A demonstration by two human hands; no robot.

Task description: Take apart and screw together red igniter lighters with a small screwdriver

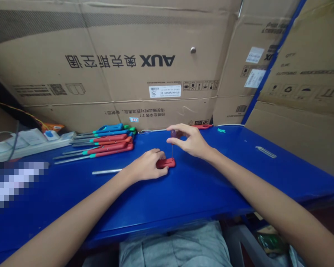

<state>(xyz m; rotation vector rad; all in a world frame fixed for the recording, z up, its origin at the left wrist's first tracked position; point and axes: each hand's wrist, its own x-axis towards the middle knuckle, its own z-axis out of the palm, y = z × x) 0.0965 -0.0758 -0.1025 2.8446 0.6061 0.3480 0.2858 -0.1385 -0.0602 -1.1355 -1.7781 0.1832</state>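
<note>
My left hand [149, 165] is closed around the red handle of a long-nosed utility lighter [169, 162] and presses it flat on the table. The lighter's metal tube sticks out to the left under my wrist. Above the handle's right end, my right hand [191, 140] grips a small screwdriver [172, 151] upright between thumb and fingers. Its dark purple knob shows between the fingertips, and the thin shaft reaches down to the end of the red handle. Whether a screw sits under the tip is too small to tell.
Several red and blue lighters [111, 146] lie piled at the back left. Beside them is a white power strip [30, 142] with plugs. A small clear plastic piece [266, 152] lies on the blue table [211, 185] at right. Cardboard panels [114, 81] wall the back and right.
</note>
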